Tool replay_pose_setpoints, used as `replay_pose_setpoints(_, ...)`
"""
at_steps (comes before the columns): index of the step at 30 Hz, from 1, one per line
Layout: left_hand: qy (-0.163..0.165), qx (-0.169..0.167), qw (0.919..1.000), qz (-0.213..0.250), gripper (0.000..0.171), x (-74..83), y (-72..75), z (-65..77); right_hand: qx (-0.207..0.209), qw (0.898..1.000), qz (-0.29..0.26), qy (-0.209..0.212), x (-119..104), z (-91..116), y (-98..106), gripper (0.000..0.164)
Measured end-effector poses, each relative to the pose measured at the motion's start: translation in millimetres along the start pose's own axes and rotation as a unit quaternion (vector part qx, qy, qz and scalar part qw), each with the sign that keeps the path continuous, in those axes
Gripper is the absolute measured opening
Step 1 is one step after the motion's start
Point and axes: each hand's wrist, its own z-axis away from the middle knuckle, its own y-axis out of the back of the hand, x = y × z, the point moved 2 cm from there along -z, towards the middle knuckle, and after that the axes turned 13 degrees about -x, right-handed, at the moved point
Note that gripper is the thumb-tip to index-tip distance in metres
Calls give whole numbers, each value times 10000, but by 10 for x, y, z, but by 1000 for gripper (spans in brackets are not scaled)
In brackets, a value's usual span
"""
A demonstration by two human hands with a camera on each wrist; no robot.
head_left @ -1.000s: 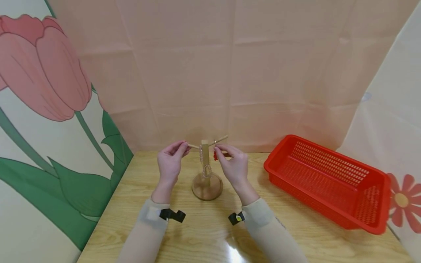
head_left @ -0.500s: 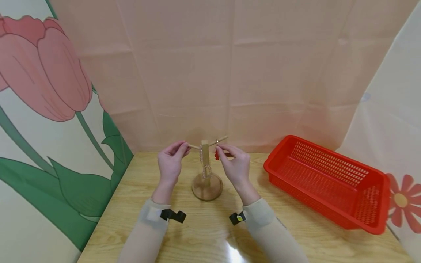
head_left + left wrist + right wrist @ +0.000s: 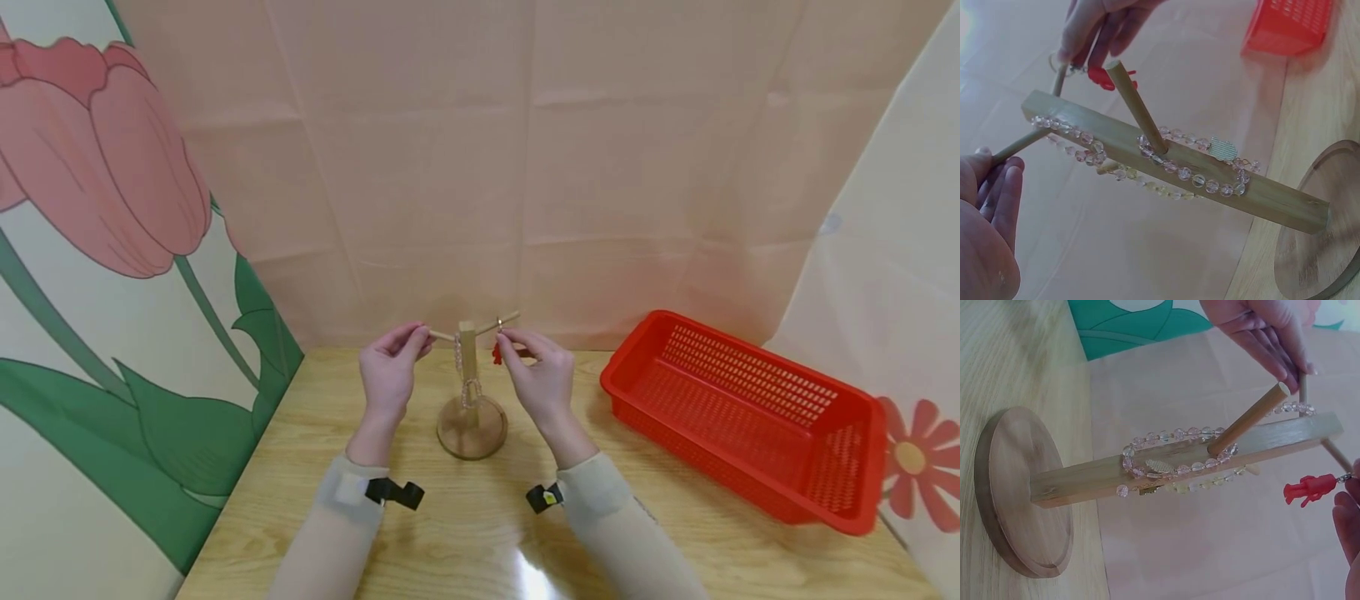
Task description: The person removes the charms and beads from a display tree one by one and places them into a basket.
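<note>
A wooden stand [image 3: 469, 358] with a round base [image 3: 1013, 481] and several pegs stands upright on the table. My left hand [image 3: 390, 367] pinches the outer end of its left peg [image 3: 1019, 145]. In my right hand [image 3: 542, 377] is a keychain with a red figure [image 3: 1311, 487], pinched at its top by thumb and fingers. The keychain's metal ring [image 3: 500, 322] is around the right peg [image 3: 512, 316], close to its outer end. A pink bead bracelet [image 3: 1211, 186] hangs on the front peg [image 3: 1137, 106], another bead bracelet [image 3: 1072, 130] on the left peg. Yellowish beads [image 3: 1147, 184] show behind the post.
A red plastic basket [image 3: 738, 467] with perforated sides stands to the right on the wood-grain table [image 3: 465, 533]. A pinkish cloth [image 3: 420, 167] hangs behind the stand. Flower-printed panels [image 3: 90, 333] flank the table on both sides.
My right hand has shifted slightly to the right, and the keychain's ring has slid along the right peg toward its outer end. My left hand keeps its place on the left peg.
</note>
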Motion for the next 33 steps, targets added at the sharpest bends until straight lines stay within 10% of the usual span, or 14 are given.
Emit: replay_pose_setpoints(33, -40, -35, 10000, 17, 13, 7, -11, 8, 100, 9997, 226, 82, 49, -13, 110, 8)
